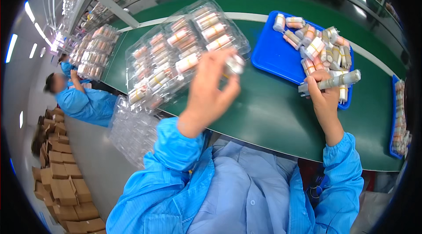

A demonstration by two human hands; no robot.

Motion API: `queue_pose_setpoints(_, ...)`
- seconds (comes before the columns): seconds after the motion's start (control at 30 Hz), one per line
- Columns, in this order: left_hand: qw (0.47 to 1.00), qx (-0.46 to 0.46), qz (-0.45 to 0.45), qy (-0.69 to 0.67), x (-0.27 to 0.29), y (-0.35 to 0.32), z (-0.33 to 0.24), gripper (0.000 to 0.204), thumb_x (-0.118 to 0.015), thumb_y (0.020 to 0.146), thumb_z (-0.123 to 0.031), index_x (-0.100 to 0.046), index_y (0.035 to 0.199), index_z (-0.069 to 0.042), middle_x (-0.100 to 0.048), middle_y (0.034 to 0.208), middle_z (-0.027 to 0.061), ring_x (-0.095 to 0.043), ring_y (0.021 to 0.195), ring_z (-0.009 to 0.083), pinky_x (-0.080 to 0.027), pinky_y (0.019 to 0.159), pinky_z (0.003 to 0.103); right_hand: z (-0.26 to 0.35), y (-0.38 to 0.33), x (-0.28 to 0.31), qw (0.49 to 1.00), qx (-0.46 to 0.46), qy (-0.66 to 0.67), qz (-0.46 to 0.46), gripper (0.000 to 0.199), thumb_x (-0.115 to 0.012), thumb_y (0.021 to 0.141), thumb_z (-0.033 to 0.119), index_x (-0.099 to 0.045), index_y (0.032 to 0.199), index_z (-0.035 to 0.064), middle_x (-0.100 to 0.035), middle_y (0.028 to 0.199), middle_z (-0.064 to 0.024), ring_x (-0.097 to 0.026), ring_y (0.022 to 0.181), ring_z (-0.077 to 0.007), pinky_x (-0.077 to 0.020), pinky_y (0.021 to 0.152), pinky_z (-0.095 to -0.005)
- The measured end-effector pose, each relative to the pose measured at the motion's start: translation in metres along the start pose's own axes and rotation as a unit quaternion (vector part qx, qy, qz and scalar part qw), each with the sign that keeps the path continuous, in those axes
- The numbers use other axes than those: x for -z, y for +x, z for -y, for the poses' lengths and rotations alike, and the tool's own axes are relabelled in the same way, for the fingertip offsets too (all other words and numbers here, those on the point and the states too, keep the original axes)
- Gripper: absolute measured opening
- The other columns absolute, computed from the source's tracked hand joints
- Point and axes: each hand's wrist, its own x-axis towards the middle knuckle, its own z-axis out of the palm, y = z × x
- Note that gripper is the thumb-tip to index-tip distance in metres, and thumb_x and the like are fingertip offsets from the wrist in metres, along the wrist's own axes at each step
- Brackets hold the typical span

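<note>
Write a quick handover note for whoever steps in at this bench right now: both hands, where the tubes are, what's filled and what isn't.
Left hand: at the near right corner of the clear blister tray, fingers on one small tube.
Right hand: closed on a few tubes, over the near edge of the blue tray.
Done: most blister tray pockets that show hold tubes.
Left: loose tube pile on the blue tray; empty clear trays are stacked at the left, beside the green belt.
</note>
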Motion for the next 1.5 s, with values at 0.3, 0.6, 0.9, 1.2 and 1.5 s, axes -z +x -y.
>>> queue_pose_setpoints(0.3, 0.962, 0.024, 0.094, 0.254, 0.102, 0.032, 0.089, 0.042, -0.064, 0.091, -0.007, -0.058, 0.132, -0.005, -0.062, 0.125, 0.0182, -0.062, 0.113, 0.038, -0.051, 0.094, 0.042, 0.002, -0.002, -0.009, 0.998, 0.019, -0.036, 0.038, 0.014, -0.069, 0.093, 0.006, -0.062, 0.082, 0.0011, -0.056, 0.074, -0.0025, -0.051, 0.068, -0.0104, -0.0403, 0.061, -0.0281)
queue_pose_setpoints(0.6, 0.987, -0.088, 0.041, 0.124, 0.002, 0.035, 0.016, 0.023, -0.064, 0.09, 0.001, -0.066, 0.113, -0.003, -0.068, 0.111, 0.0172, -0.065, 0.103, 0.0378, -0.052, 0.091, 0.043, -0.003, 0.0, -0.003, 0.997, 0.063, -0.042, -0.012, 0.011, -0.071, 0.09, 0.003, -0.063, 0.083, 0.0009, -0.06, 0.076, -0.0046, -0.055, 0.071, -0.0134, -0.0434, 0.064, -0.03)
queue_pose_setpoints(0.9, 0.969, -0.186, 0.033, 0.158, -0.191, 0.098, 0.048, 0.036, -0.056, 0.087, -0.001, -0.061, 0.122, 0.001, -0.065, 0.119, 0.0186, -0.061, 0.116, 0.0364, -0.049, 0.1, 0.044, -0.001, 0.004, 0.0, 0.995, 0.085, -0.053, 0.01, 0.008, -0.071, 0.089, 0.002, -0.065, 0.084, 0.0014, -0.066, 0.082, -0.0069, -0.062, 0.077, -0.0179, -0.0483, 0.07, -0.0327)
queue_pose_setpoints(1.2, 0.99, -0.038, 0.105, 0.087, -0.163, 0.078, 0.049, 0.035, -0.073, 0.08, -0.004, -0.063, 0.114, -0.004, -0.058, 0.112, 0.0181, -0.062, 0.104, 0.0392, -0.053, 0.088, 0.047, -0.003, 0.004, 0.001, 0.988, 0.127, -0.084, 0.012, 0.009, -0.071, 0.087, 0.002, -0.064, 0.082, 0.0018, -0.065, 0.078, -0.0073, -0.063, 0.073, -0.0187, -0.0492, 0.067, -0.0339)
queue_pose_setpoints(1.5, 0.983, -0.118, 0.138, -0.028, -0.094, 0.037, -0.016, 0.044, -0.083, 0.071, -0.003, -0.063, 0.111, -0.004, -0.063, 0.099, 0.0117, -0.062, 0.092, 0.0289, -0.053, 0.077, 0.039, -0.005, 0.009, 0.003, 0.989, 0.133, -0.043, -0.042, 0.01, -0.073, 0.087, 0.005, -0.065, 0.081, 0.002, -0.061, 0.072, -0.005, -0.056, 0.065, -0.0153, -0.0435, 0.061, -0.0325)
